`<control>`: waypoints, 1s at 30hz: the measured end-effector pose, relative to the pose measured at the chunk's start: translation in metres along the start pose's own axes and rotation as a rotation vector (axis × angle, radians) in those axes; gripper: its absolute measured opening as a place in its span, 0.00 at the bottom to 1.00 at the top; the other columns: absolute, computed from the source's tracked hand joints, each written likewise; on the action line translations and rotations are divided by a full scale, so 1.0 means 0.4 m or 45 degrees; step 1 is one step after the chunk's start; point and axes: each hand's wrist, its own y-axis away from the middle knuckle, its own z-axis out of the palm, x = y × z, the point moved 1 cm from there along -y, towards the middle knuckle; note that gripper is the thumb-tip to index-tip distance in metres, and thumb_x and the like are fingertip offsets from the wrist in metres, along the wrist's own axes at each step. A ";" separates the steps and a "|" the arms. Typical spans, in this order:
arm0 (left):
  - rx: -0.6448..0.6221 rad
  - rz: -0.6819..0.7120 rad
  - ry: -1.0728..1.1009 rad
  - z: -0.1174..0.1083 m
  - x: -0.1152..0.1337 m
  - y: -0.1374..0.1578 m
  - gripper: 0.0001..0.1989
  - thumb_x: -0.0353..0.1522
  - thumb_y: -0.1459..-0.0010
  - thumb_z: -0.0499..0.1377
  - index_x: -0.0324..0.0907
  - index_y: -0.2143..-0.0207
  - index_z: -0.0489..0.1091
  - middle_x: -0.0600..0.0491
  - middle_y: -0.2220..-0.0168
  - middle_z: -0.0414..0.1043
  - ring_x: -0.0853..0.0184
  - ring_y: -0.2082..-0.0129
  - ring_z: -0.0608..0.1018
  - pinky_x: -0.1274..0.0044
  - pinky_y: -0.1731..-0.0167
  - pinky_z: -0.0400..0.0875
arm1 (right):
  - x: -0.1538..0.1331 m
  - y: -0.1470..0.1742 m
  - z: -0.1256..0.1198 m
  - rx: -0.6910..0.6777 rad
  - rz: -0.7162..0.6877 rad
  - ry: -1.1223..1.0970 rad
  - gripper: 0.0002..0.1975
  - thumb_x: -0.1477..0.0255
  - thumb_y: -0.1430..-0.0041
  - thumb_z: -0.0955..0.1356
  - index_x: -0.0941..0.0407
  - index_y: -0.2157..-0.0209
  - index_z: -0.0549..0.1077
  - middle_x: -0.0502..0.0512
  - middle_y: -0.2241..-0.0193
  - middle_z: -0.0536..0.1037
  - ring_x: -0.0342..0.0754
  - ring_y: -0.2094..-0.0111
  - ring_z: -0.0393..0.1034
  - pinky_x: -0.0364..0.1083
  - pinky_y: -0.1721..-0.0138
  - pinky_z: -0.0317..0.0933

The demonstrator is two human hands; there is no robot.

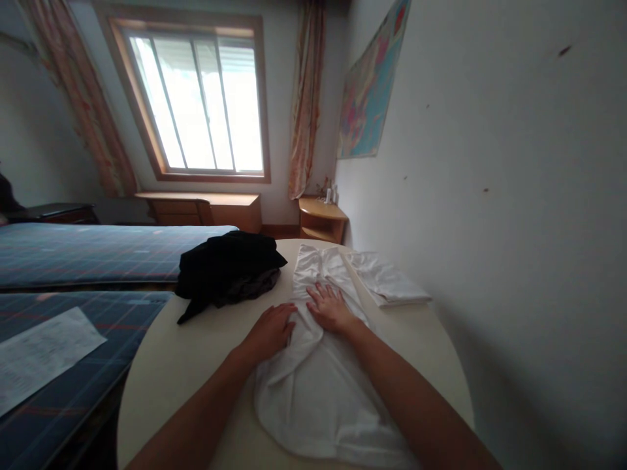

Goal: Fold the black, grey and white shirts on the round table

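Observation:
A white garment with a rounded hem, likely a shirt [333, 405], lies lengthwise on a round cream table [161, 365], its near part wide and loosely creased. Its far part is folded narrow and wrinkled. My right hand [330, 308] rests palm down on the middle of the cloth, fingers spread. At the cloth's left edge is my left hand [274, 329], fingers stretched forward and thumb apart, touching the fabric. A folded white cloth [389, 279] lies to the right of the garment. On the far left of the table sits a heap of black clothing [228, 264].
Two plaid mattresses [98, 251] stand left of the table, the nearer bearing a printed paper sheet [46, 352]. A white wall [529, 215] runs close along the right. Behind are a wooden desk [235, 202] under the window and a corner shelf [321, 209].

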 end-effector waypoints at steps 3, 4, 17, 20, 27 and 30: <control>0.082 -0.064 0.002 -0.032 0.004 0.006 0.15 0.31 0.37 0.53 0.41 0.50 0.72 0.46 0.50 0.75 0.61 0.49 0.75 0.72 0.47 0.66 | 0.005 -0.045 -0.006 0.032 0.035 -0.011 0.31 0.55 0.31 0.54 0.46 0.30 0.50 0.54 0.28 0.44 0.61 0.29 0.35 0.64 0.33 0.31; 0.085 -0.107 0.001 -0.044 0.008 0.012 0.13 0.32 0.37 0.53 0.42 0.53 0.73 0.47 0.53 0.77 0.61 0.53 0.77 0.73 0.51 0.67 | 0.007 -0.055 -0.009 0.046 0.038 -0.016 0.30 0.55 0.31 0.55 0.47 0.30 0.51 0.54 0.28 0.45 0.60 0.29 0.36 0.64 0.33 0.32; -0.260 -0.153 0.100 -0.128 -0.033 0.059 0.09 0.37 0.46 0.56 0.42 0.68 0.73 0.55 0.70 0.74 0.66 0.70 0.74 0.77 0.70 0.61 | -0.030 0.075 -0.054 0.288 -0.261 -0.119 0.14 0.69 0.33 0.63 0.53 0.50 0.75 0.60 0.42 0.72 0.55 0.40 0.63 0.62 0.37 0.49; -0.215 -0.105 0.170 -0.142 -0.017 0.058 0.09 0.37 0.43 0.55 0.41 0.68 0.71 0.56 0.70 0.72 0.67 0.70 0.72 0.77 0.69 0.62 | -0.048 0.137 -0.064 0.250 -0.446 -0.229 0.14 0.70 0.37 0.67 0.53 0.51 0.75 0.59 0.48 0.76 0.54 0.43 0.67 0.58 0.39 0.53; -0.257 0.076 0.754 -0.142 0.069 0.068 0.14 0.41 0.42 0.60 0.40 0.60 0.71 0.50 0.61 0.76 0.66 0.63 0.76 0.75 0.62 0.70 | -0.047 0.207 -0.072 0.278 -0.649 -0.379 0.14 0.80 0.43 0.69 0.51 0.57 0.78 0.55 0.55 0.80 0.54 0.42 0.67 0.60 0.37 0.49; -0.520 0.063 1.101 -0.121 0.088 0.070 0.21 0.47 0.39 0.57 0.40 0.55 0.68 0.48 0.61 0.76 0.68 0.72 0.77 0.77 0.72 0.70 | -0.009 0.219 -0.092 0.315 -0.662 -0.473 0.12 0.82 0.45 0.69 0.52 0.65 0.79 0.53 0.59 0.80 0.51 0.46 0.69 0.52 0.43 0.59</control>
